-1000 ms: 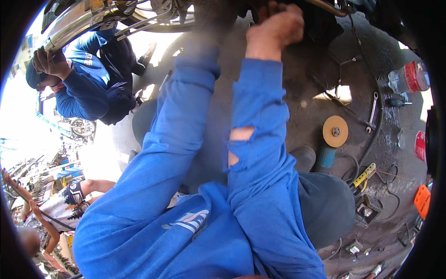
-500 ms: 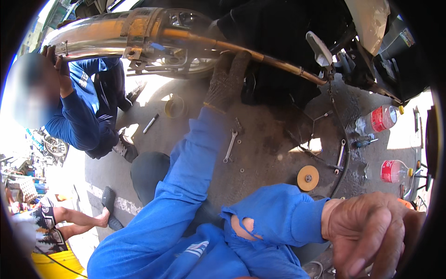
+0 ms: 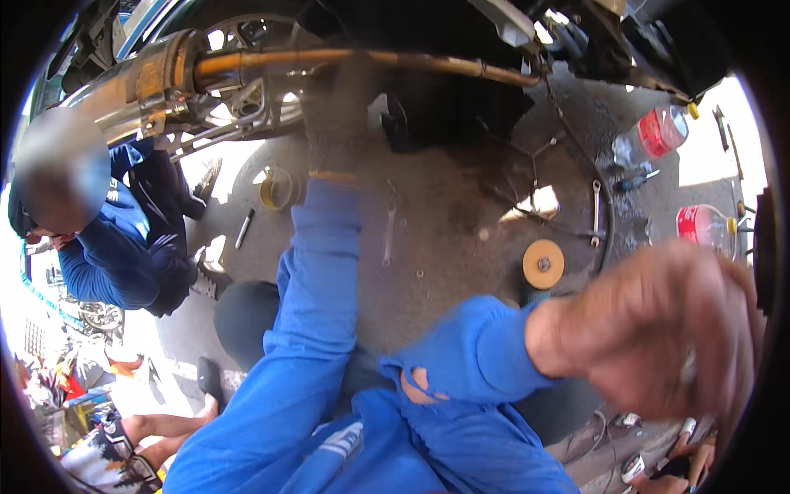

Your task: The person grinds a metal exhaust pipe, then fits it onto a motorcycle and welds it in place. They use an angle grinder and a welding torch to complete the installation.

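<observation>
My left hand (image 3: 336,111), in a dark knitted glove, reaches up to the long rusty-brown exhaust pipe (image 3: 428,62) at the top. Motion smears its fingers where they meet the pipe, so I cannot make out their grip. To the left the pipe joins a wide, shiny muffler (image 3: 103,86) with a clamp band. My bare right hand (image 3: 666,333) hovers at the right, large and blurred, its fingers bent downward. I see nothing in it, though the fingertips are smeared. Nearest to it are a tan round disc (image 3: 543,265) and a clear bottle (image 3: 706,229) with a red label.
A person in dark blue (image 3: 115,239) squats at the left by the muffler. On the floor lie a wrench (image 3: 388,235), a marker (image 3: 244,229), a tape roll (image 3: 278,189) and another wrench (image 3: 596,212). A second bottle (image 3: 658,132) and a dark hose (image 3: 605,193) are at the right.
My left hand has shifted left along the pipe. My right hand has risen a little. The whole view has shifted, and the person at the left no longer has a hand raised to the muffler.
</observation>
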A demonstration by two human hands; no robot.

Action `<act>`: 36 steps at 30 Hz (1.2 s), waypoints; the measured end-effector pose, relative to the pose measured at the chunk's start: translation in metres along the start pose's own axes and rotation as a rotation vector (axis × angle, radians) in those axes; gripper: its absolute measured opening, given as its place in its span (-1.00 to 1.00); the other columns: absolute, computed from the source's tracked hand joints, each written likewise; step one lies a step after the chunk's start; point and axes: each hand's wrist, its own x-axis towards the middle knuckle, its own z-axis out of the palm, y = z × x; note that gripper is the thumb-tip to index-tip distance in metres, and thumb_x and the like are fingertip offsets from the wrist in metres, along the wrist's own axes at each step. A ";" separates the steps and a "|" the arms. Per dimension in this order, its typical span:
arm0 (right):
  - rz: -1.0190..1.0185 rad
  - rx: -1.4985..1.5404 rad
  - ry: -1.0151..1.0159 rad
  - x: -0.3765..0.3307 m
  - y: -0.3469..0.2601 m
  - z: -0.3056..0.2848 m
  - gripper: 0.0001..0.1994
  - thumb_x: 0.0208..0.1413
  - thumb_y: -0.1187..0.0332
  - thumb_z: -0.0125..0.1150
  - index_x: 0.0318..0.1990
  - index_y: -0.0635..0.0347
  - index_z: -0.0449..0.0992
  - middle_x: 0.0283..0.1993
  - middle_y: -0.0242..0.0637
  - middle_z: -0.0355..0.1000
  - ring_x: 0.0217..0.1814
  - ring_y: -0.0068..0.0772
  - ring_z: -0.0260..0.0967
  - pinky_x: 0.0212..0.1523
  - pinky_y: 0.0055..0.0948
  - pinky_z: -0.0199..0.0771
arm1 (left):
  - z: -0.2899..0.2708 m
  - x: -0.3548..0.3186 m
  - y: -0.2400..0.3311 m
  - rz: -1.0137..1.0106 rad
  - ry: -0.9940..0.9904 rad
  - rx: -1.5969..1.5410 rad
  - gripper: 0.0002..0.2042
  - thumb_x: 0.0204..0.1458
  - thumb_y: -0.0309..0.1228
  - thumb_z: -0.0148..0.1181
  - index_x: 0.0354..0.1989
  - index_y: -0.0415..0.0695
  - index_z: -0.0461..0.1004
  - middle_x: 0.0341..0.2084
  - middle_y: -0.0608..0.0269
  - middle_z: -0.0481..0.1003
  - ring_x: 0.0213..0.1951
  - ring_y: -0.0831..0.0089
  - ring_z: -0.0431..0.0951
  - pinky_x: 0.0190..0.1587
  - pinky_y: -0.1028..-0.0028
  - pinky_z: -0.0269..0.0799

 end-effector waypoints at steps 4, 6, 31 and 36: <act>-0.155 -0.042 0.528 0.025 0.070 -0.075 -0.84 0.12 0.34 0.14 -0.21 0.21 0.44 -0.24 -0.25 0.53 -0.12 -0.28 0.52 0.10 0.02 0.41 | -0.003 -0.003 0.010 -0.041 0.006 0.054 -0.66 0.21 -0.31 0.24 -0.05 -0.35 0.39 -0.19 -0.04 0.56 -0.15 0.18 0.65 -0.10 0.28 0.67; -0.033 -0.282 0.880 0.030 0.119 -0.115 -0.65 0.16 0.27 0.12 0.03 0.26 0.33 0.01 -0.10 0.44 0.05 -0.11 0.48 0.13 0.08 0.39 | -0.004 -0.003 0.017 -0.102 0.013 -0.007 -0.65 0.21 -0.31 0.25 -0.03 -0.35 0.38 -0.19 -0.04 0.56 -0.12 0.18 0.65 -0.08 0.26 0.68; 0.279 -0.126 0.293 0.008 0.237 -0.197 -0.60 0.15 0.52 0.25 0.16 0.21 0.42 0.07 -0.34 0.48 0.16 -0.41 0.38 0.28 -0.36 0.30 | -0.002 -0.006 0.003 0.421 0.098 1.309 -0.46 -0.09 -0.39 0.45 0.09 -0.24 0.41 -0.19 -0.08 0.49 -0.20 0.01 0.56 -0.19 0.19 0.49; 0.288 -0.062 0.304 0.007 0.229 -0.200 -0.58 0.14 0.50 0.25 0.17 0.19 0.39 0.09 -0.33 0.46 0.17 -0.39 0.37 0.32 -0.23 0.27 | 0.000 -0.005 0.009 0.616 0.138 1.287 -0.45 -0.08 -0.30 0.46 0.08 -0.23 0.41 -0.22 -0.04 0.51 -0.22 0.01 0.57 -0.19 0.19 0.50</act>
